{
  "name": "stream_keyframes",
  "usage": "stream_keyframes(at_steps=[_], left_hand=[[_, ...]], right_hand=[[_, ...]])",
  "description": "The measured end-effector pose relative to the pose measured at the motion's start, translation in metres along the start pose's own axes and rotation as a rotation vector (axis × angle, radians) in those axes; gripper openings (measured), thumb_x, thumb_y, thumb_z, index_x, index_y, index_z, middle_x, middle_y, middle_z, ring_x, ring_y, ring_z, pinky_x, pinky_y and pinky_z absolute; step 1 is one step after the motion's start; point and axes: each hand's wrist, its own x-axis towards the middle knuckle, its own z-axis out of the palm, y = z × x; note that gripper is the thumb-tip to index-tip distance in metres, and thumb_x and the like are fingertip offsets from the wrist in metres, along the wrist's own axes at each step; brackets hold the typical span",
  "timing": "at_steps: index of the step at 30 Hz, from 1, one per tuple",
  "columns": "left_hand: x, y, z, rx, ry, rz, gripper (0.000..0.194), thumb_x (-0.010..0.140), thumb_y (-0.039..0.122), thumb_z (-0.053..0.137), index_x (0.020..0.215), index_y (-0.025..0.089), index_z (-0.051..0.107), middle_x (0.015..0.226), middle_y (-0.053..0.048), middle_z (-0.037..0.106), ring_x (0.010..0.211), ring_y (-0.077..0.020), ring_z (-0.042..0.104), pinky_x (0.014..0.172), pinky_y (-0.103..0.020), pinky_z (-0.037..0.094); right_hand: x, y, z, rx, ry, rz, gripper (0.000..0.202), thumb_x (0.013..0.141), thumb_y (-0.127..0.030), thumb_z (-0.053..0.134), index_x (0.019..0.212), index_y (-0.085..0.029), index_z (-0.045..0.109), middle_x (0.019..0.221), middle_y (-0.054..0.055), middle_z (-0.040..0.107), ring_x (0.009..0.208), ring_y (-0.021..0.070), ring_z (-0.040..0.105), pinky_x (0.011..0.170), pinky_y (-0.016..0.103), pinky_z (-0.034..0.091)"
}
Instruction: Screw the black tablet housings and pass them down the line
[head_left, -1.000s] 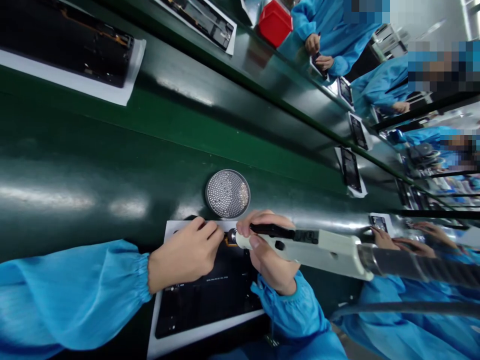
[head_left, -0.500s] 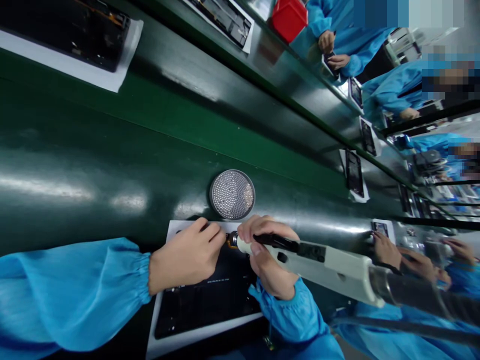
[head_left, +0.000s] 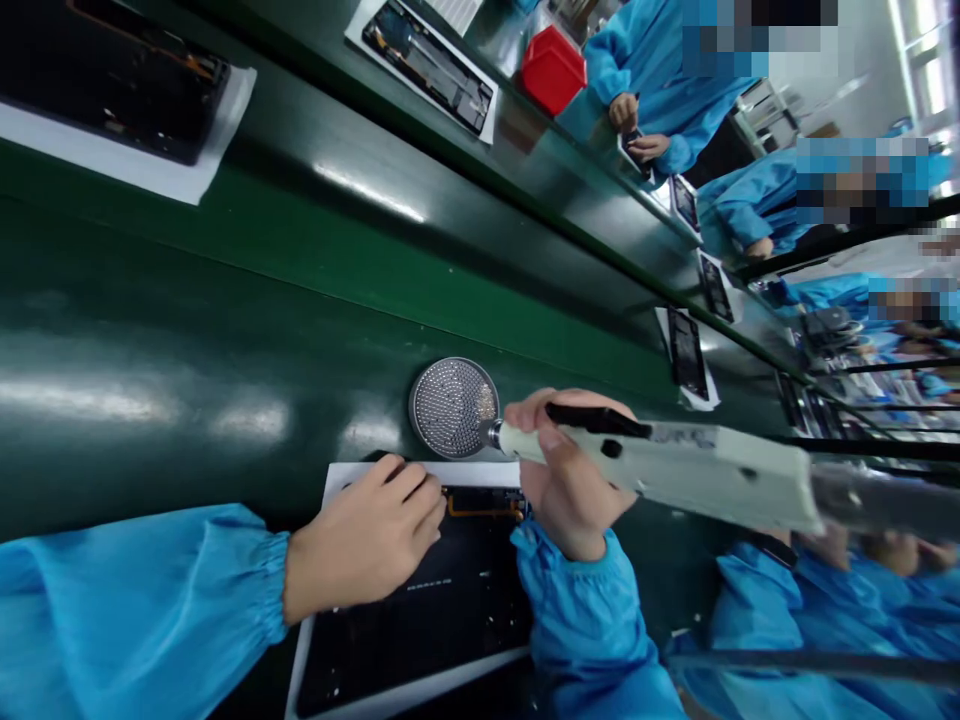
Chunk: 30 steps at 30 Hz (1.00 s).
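Note:
My right hand (head_left: 574,475) is wrapped around a pale electric screwdriver (head_left: 675,465) with a black lever on top. Its tip is at the lower right rim of a round, perforated metal screw dish (head_left: 448,405). Small bright screws gather on the dish's right side. Below lies an opened black tablet (head_left: 427,620) on a white sheet (head_left: 341,475), with an orange flex cable along its top edge. My left hand (head_left: 367,535) lies over the tablet's upper left part, fingers curled together at its top edge. The fingertips partly hide what is under them.
Another opened tablet (head_left: 142,85) lies on white paper at upper left. Several more devices rest along the green bench (head_left: 300,270), beside a red bin (head_left: 553,70). Co-workers in blue smocks (head_left: 645,50) sit across and to the right. A dark cable sleeve (head_left: 885,500) trails right from the screwdriver.
The screwdriver has moved from the tablet's top edge up and right to the screw dish, uncovering the orange flex cable. My left hand stays on the tablet. The whole view has shifted slightly.

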Motion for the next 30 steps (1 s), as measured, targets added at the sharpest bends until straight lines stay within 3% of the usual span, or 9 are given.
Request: stream_keyframes(at_steps=[7, 17, 30], left_hand=[[-0.001, 0.001, -0.001, 0.005, -0.009, 0.006, 0.025, 0.101, 0.023, 0.053, 0.107, 0.007, 0.071, 0.101, -0.013, 0.068, 0.087, -0.0268, 0.060, 0.071, -0.042, 0.042], [0.000, 0.003, -0.002, 0.000, -0.068, -0.036, 0.033, 0.098, 0.032, 0.057, 0.113, 0.007, 0.070, 0.112, -0.014, 0.067, 0.097, -0.0290, 0.058, 0.081, -0.043, 0.042], [-0.001, 0.002, -0.001, -0.007, -0.053, -0.026, 0.030, 0.098, 0.028, 0.056, 0.114, 0.006, 0.069, 0.108, -0.014, 0.067, 0.092, -0.0282, 0.059, 0.076, -0.043, 0.042]], right_hand=[[0.008, 0.022, 0.002, -0.002, 0.039, 0.073, 0.019, 0.076, -0.016, 0.069, 0.093, -0.024, 0.070, 0.069, -0.003, 0.061, 0.067, 0.0171, 0.063, 0.066, 0.037, 0.057], [0.005, 0.025, 0.002, -0.086, 0.051, 0.113, 0.018, 0.076, -0.019, 0.072, 0.093, -0.025, 0.068, 0.072, -0.002, 0.062, 0.066, 0.0169, 0.064, 0.067, 0.037, 0.057], [0.006, 0.026, 0.004, -0.077, 0.042, 0.140, 0.016, 0.076, -0.020, 0.071, 0.091, -0.024, 0.065, 0.071, -0.002, 0.064, 0.067, 0.0171, 0.065, 0.064, 0.036, 0.055]])
